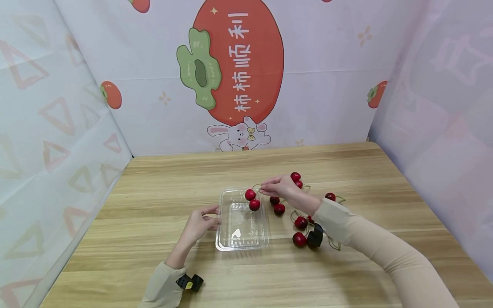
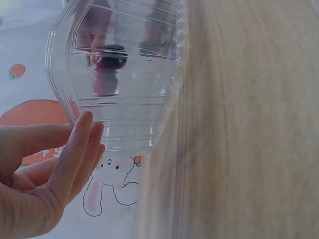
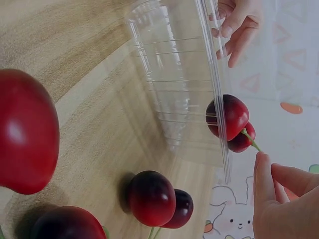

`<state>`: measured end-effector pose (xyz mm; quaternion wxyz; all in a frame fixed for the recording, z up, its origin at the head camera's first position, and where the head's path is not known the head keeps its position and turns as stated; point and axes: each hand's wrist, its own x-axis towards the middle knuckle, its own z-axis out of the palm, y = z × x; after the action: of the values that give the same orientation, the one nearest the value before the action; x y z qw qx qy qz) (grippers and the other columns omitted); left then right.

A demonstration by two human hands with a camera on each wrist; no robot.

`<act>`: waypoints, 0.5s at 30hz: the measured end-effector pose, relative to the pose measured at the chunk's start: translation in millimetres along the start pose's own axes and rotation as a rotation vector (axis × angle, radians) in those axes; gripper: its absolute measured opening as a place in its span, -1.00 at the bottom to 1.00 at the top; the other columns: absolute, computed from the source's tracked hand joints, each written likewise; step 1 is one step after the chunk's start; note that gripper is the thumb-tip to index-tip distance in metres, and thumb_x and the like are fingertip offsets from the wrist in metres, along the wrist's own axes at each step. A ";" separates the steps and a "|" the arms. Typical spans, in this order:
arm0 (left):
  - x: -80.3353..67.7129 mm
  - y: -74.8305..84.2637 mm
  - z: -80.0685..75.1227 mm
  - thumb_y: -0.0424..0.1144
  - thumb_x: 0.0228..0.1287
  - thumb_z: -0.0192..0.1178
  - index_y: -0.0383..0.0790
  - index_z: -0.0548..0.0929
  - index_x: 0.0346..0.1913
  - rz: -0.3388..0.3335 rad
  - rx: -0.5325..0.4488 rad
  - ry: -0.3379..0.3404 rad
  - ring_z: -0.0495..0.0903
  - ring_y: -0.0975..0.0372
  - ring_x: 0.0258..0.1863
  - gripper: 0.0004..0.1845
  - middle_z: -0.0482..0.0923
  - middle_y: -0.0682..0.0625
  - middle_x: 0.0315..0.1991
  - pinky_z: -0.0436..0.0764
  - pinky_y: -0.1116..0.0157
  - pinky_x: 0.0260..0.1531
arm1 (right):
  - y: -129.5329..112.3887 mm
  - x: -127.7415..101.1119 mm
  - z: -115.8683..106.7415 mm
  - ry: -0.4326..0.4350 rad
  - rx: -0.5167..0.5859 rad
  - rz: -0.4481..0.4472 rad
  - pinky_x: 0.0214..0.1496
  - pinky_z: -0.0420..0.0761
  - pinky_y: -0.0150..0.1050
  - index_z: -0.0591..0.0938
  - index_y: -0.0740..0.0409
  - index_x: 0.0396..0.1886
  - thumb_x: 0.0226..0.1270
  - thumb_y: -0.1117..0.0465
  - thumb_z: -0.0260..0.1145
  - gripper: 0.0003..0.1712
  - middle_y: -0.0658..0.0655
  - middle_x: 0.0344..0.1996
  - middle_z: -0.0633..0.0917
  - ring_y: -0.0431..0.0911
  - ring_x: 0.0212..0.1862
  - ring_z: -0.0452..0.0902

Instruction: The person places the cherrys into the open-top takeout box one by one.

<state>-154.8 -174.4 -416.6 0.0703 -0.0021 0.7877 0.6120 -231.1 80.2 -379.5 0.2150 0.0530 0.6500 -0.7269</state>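
A clear plastic container (image 1: 224, 233) sits on the wooden table, its open side up. At its left side my left hand (image 1: 199, 224) has its fingers extended, the fingertips right at the rim and outer wall. My right hand (image 1: 280, 187) pinches the green stems of a pair of dark red cherries (image 1: 252, 199) between thumb and fingertips. The two cherries hang at the container's right rim, overlapping its inside in the head view. Through the clear wall, the left wrist view shows dark red cherries (image 2: 110, 59). Just right of the container lies another cherry pair (image 1: 279, 208).
Several more cherries with stems lie on the table (image 1: 161, 179) to the right, among them a pair (image 1: 295, 176) behind my right hand, a cherry (image 1: 330, 196) by the sleeve, and a cherry (image 1: 299, 239) under the forearm. A printed cloth (image 1: 316, 107) stands behind the table.
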 end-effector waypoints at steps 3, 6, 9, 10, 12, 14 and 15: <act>0.6 -0.6 -0.1 -0.63 -0.01 0.13 -0.56 0.39 0.07 -0.001 0.001 -0.002 0.61 0.00 -0.40 -0.52 0.49 -0.36 -0.14 0.70 0.26 -0.43 | 1.7 1.2 0.4 -0.008 -0.010 -0.009 -0.19 0.65 -0.33 0.45 0.57 -0.05 0.15 0.48 0.15 -0.65 0.26 -0.38 0.67 -0.12 -0.40 0.63; 0.8 -0.8 -0.4 -0.63 -0.01 0.12 -0.56 0.39 0.07 -0.001 -0.003 -0.006 0.61 0.00 -0.40 -0.52 0.48 -0.36 -0.14 0.70 0.27 -0.43 | 2.5 2.5 1.1 0.000 -0.023 -0.007 -0.21 0.66 -0.35 0.47 0.57 -0.07 0.15 0.48 0.15 -0.67 0.26 -0.39 0.67 -0.12 -0.40 0.63; 0.8 -0.7 -0.7 -0.63 -0.01 0.12 -0.56 0.39 0.07 -0.003 -0.007 -0.007 0.61 0.00 -0.40 -0.52 0.48 -0.36 -0.14 0.70 0.27 -0.43 | 3.9 4.6 1.4 0.013 -0.030 -0.005 -0.21 0.66 -0.34 0.48 0.58 -0.09 0.15 0.48 0.16 -0.69 0.26 -0.40 0.67 -0.12 -0.40 0.63; 0.6 -0.4 -0.7 -0.63 -0.01 0.12 -0.56 0.39 0.07 -0.003 -0.008 -0.007 0.61 0.01 -0.40 -0.52 0.48 -0.35 -0.14 0.70 0.27 -0.43 | 4.6 5.3 1.4 0.018 -0.033 -0.003 -0.21 0.66 -0.33 0.49 0.58 -0.10 0.14 0.48 0.16 -0.69 0.26 -0.40 0.67 -0.12 -0.41 0.62; 0.4 0.0 -0.7 -0.63 -0.01 0.12 -0.56 0.38 0.07 -0.003 -0.009 -0.007 0.61 0.01 -0.41 -0.52 0.48 -0.35 -0.15 0.70 0.26 -0.43 | 5.9 6.3 1.4 0.022 -0.045 -0.005 -0.21 0.66 -0.32 0.50 0.58 -0.12 0.13 0.48 0.17 -0.70 0.29 -0.38 0.66 -0.11 -0.40 0.63; 0.0 0.5 -0.7 -0.63 -0.01 0.12 -0.56 0.38 0.07 -0.003 -0.007 -0.008 0.61 0.02 -0.41 -0.52 0.48 -0.35 -0.14 0.70 0.26 -0.42 | 7.1 6.9 1.5 0.028 -0.057 -0.004 -0.20 0.66 -0.30 0.51 0.57 -0.14 0.12 0.49 0.18 -0.71 0.31 -0.36 0.66 -0.11 -0.40 0.63; -0.1 0.7 -0.7 -0.63 -0.01 0.12 -0.56 0.38 0.07 -0.002 -0.007 -0.009 0.62 0.02 -0.41 -0.52 0.48 -0.35 -0.14 0.70 0.25 -0.42 | 7.7 7.2 1.6 0.031 -0.063 -0.002 -0.19 0.66 -0.28 0.51 0.57 -0.14 0.11 0.49 0.19 -0.71 0.31 -0.35 0.66 -0.10 -0.40 0.63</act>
<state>-154.8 -174.9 -415.8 0.0744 -0.0006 0.7854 0.6145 -234.3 76.5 -388.9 0.2057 0.0566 0.6761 -0.7053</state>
